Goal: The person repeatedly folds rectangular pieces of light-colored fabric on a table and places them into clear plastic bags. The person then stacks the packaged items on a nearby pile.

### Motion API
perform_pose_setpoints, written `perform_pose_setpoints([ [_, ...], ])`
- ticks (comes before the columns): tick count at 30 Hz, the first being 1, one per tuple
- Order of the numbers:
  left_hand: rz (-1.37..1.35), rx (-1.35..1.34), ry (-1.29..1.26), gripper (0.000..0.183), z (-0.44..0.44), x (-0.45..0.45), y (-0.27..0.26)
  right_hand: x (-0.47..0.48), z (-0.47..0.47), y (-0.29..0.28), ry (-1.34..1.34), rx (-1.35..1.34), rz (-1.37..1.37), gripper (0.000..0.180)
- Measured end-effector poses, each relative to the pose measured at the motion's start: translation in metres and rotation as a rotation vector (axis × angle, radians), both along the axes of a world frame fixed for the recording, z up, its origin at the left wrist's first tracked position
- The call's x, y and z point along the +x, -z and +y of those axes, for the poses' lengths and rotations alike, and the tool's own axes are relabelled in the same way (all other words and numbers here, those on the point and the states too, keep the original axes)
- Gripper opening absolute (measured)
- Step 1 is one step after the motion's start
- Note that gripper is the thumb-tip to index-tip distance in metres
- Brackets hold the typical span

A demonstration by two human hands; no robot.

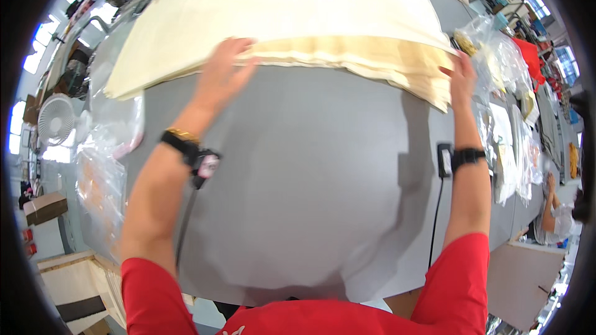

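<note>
A stack of cream-coloured fabric (pixel 298 4) lies across the far part of the grey table (pixel 307 163). Its pale top layer is set back, so a yellower band of the layers beneath shows along the near edge. My left hand (pixel 226 67), blurred, is over that near edge left of the middle, fingers apart and nothing visible in them. At the right corner of the stack is my right hand (pixel 461 79); the top layer's corner meets its fingers. Whether they pinch the cloth is not clear. Each wrist wears a black strap with a small cabled device.
Clear plastic bags (pixel 100 190) lie along the table's left side, near a white fan (pixel 57 120). More plastic-wrapped goods (pixel 505 60) line the right side. A wooden-framed box (pixel 77 284) stands at lower left. Another person's arm (pixel 549 209) shows at far right.
</note>
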State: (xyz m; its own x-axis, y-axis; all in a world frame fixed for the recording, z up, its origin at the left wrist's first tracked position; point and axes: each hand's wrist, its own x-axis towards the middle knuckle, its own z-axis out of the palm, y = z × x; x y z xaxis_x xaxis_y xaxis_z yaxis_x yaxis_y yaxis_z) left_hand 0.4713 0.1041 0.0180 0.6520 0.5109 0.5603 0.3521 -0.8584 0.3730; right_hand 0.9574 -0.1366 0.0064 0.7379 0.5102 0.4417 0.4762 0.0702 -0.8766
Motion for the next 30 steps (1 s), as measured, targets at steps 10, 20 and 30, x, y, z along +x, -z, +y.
perform_pose_setpoints([
  [10,0.189,0.239,0.233,0.022,-0.121,0.096,-0.075,-0.12,-0.245,-0.054,0.246,0.172,-0.124,0.032],
  [20,0.009,0.745,-0.045,0.015,-0.214,0.004,-0.375,-0.367,-0.141,-0.007,-0.401,-0.153,-0.558,0.11],
  [30,-0.044,0.793,-0.272,0.025,-0.196,-0.128,-0.414,-0.544,-0.063,-0.031,-0.562,-0.082,0.18,0.05],
])
